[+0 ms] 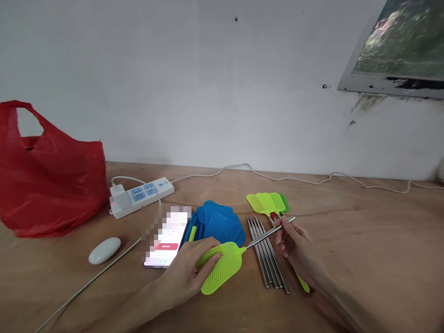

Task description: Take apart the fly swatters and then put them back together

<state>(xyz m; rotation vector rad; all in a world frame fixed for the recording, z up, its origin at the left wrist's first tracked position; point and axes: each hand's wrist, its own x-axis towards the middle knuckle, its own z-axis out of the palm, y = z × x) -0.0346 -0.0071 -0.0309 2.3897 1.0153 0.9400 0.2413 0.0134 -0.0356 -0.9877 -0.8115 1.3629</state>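
My left hand [189, 268] grips a yellow-green perforated fly swatter head [224, 268] between thumb and fingers. From its neck a metal rod [267, 235] runs up to the right, and my right hand [293, 238] pinches that rod near its far end. Under the rod lie several loose metal rods [267, 263], side by side on the table. Blue mesh swatter heads [224, 226] are piled beyond my left hand, with blue handles [190, 226] and one yellow-green handle [193, 233] beside them. More yellow-green swatters [265, 202] and a green one [285, 202] lie behind my right hand, partly hidden.
A lit phone [168, 238] lies left of the blue pile. Farther left are a white mouse [104, 250], a power strip [142, 196] with a plug in it, and a red plastic bag [52, 180]. A white cable [277, 178] runs along the wall.
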